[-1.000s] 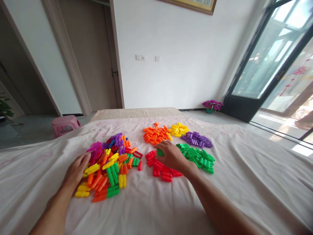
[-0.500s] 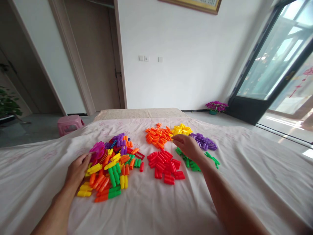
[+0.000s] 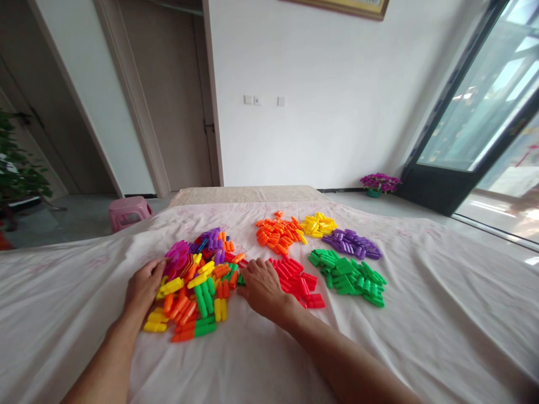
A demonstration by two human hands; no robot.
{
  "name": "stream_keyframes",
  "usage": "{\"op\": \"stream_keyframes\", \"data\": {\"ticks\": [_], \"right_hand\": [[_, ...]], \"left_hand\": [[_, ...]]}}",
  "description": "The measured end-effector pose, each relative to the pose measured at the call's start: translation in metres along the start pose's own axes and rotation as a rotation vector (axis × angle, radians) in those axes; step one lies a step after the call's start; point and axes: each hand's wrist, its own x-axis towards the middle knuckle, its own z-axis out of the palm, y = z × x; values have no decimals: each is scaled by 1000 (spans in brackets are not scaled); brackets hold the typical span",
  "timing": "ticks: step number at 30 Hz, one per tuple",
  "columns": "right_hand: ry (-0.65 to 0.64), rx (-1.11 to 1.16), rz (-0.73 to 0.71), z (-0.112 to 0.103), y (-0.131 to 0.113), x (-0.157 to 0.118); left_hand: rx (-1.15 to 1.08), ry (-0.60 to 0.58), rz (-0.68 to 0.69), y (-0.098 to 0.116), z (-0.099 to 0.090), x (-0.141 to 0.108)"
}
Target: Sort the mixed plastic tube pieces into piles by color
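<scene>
My left hand (image 3: 145, 283) rests at the left edge of a mixed pile of plastic pieces (image 3: 204, 289), its fingers closed beside the magenta pieces (image 3: 177, 258); whether they grip anything is hidden. Between the mixed pile and the red pieces (image 3: 301, 283), my right hand (image 3: 263, 286) reaches down with fingers bent, and what is under its fingertips cannot be seen. Farther back lie orange pieces (image 3: 278, 234) and yellow pieces (image 3: 319, 224). Purple pieces (image 3: 353, 244) and green pieces (image 3: 351, 276) form heaps on the right.
A wrinkled pale cloth (image 3: 421, 314) covers the surface. Beyond it stand a pink stool (image 3: 129, 212) at the left, a pot of magenta flowers (image 3: 379, 183) at the right and a leafy plant (image 3: 19, 163) at the far left.
My right hand has moved left and nearer, from the yellow pieces to the right edge of the mixed pile, uncovering the green heap. The view has shifted slightly; my left hand stays by the magenta pieces.
</scene>
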Motion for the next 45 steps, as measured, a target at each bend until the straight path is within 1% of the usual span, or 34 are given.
{"op": "stream_keyframes", "data": {"ticks": [4,8,10,13,16,18,20,23,26,29,32,35,37,38,39,41,43,45], "right_hand": [[-10,5,-22,4,1,-3],[-2,47,-45,1,2,-7],[10,65,-53,-6,4,-7],[26,94,-19,-27,15,-6],[30,104,62,-54,40,-7],[34,76,134,-69,64,-8],[32,27,227,-79,89,-10],[13,-47,387,-87,125,-14],[-36,-114,541,-92,153,-22],[-102,-136,660,-98,170,-35],[-145,-93,721,-105,180,-48],[-178,-82,725,-112,178,-51],[-176,-104,691,-115,169,-45],[-161,-110,652,-114,162,-40],[-142,-104,593,-112,153,-35],[-104,-56,419,-104,131,-23],[-85,11,218,-90,104,-12],[-83,43,67,-73,78,-2]], "left_hand": [[20,28,-3,-2,2,2],[8,14,0,-6,3,3],[-1,1,-8,-7,4,3],[-8,1,-2,-7,4,2],[-3,8,5,-5,3,0],[-5,5,10,-2,2,-1],[-12,-3,6,-1,2,-2],[-4,-15,-11,-1,1,-2],[3,-17,-24,-4,3,1],[-1,-17,-27,-6,4,3],[-7,-20,-17,-8,6,4],[-2,-5,-7,-8,6,4],[-5,0,-9,-6,5,3],[-6,1,-12,-6,5,3],[-3,2,-16,-5,5,3],[11,4,-21,-5,5,3],[24,4,-22,-5,5,3],[14,5,-17,-6,5,3]]}}
